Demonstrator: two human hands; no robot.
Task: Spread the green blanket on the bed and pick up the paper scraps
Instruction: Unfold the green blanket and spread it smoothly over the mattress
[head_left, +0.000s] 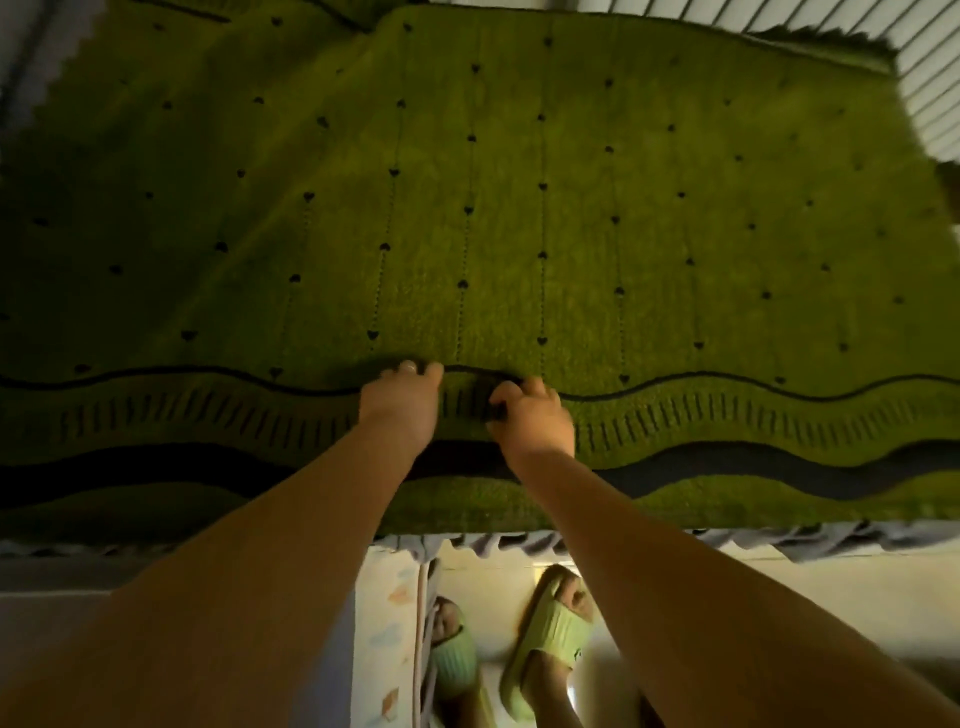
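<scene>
The green blanket (519, 197), dotted with small black hearts and edged with black wavy stripes, lies spread over the bed and fills most of the view. My left hand (402, 402) and my right hand (532, 421) sit close together on its near border, fingers curled into the fabric and bunching a small fold between them. A raised fold crosses the far left corner of the blanket. No paper scraps are visible.
A grey scalloped bed skirt (675, 540) hangs below the blanket's near edge. My feet in green slippers (550, 623) stand on a pale floor by the bed. White slatted panels (924, 88) line the far right corner.
</scene>
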